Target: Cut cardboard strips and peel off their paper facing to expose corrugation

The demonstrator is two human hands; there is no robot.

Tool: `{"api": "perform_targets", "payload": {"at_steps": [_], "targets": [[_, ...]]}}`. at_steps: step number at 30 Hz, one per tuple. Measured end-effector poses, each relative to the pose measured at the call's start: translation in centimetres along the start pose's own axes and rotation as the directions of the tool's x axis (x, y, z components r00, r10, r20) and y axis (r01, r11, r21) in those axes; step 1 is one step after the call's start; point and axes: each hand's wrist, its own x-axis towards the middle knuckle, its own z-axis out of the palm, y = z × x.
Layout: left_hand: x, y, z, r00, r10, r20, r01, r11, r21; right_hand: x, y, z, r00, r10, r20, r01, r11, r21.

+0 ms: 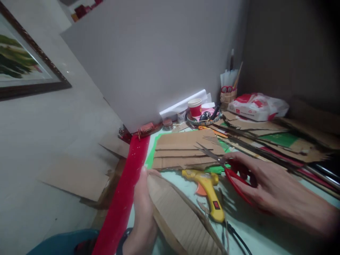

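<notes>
My left hand [143, 212] is closed around the edge of a curved, layered cardboard piece [183, 216], which tapers to a rounded tip near my thumb. In my right hand [268, 180] is a pair of red-handled scissors [239, 187], the fingers through the loops. Its slim metal blades point left and stand slightly apart, over a brown cardboard sheet [183, 141] with slits across it. Between the hands, a yellow hot glue gun [209, 194] with an orange trigger lies on the table. The cardboard piece's lower end runs out of the frame.
Cardboard scraps and strips [292, 141] are heaped at the right. Behind stand a round tray [203, 122] with a red paper cup [195, 107], a holder [228, 97] with tools, and a plastic-wrapped pack [257, 106]. A black cord [239, 239] trails from the glue gun. Red trim [124, 191] marks the table's left edge.
</notes>
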Motion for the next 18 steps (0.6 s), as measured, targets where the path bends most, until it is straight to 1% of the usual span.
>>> {"api": "perform_targets", "payload": {"at_steps": [1, 3, 6, 9, 11, 15, 18], "targets": [[0.0, 0.2, 0.0, 0.998, 0.047, -0.029, -0.046, 0.998, 0.032, 0.2, 0.2, -0.2, 0.999, 0.013, -0.035, -0.014, 0.999, -0.04], [-0.2, 0.6, -0.1, 0.989, 0.131, -0.074, -0.124, 0.988, 0.092, 0.5, 0.7, -0.5, 0.998, 0.009, -0.067, -0.016, 0.995, -0.096], [-0.3, 0.9, -0.3, 0.972, 0.215, -0.099, -0.202, 0.971, 0.124, 0.6, 1.7, -0.5, 0.995, -0.015, -0.095, 0.0, 0.987, -0.163], [0.1, 0.7, -0.3, 0.961, 0.247, -0.124, -0.236, 0.967, 0.101, 0.7, 3.1, -0.1, 0.992, -0.027, -0.126, -0.003, 0.974, -0.227], [0.8, 0.3, -0.2, 0.957, 0.259, -0.129, -0.253, 0.965, 0.067, 0.7, 3.8, 0.2, 0.989, -0.056, -0.135, 0.019, 0.964, -0.265], [2.3, -0.5, 0.0, 0.95, 0.296, -0.103, -0.297, 0.955, 0.006, 0.8, 4.5, 0.2, 0.99, -0.102, -0.097, 0.063, 0.936, -0.346], [2.8, -0.7, 0.0, 0.956, 0.284, -0.07, -0.286, 0.958, -0.021, 0.8, 5.0, 0.2, 0.991, -0.107, -0.075, 0.07, 0.918, -0.391]]}}
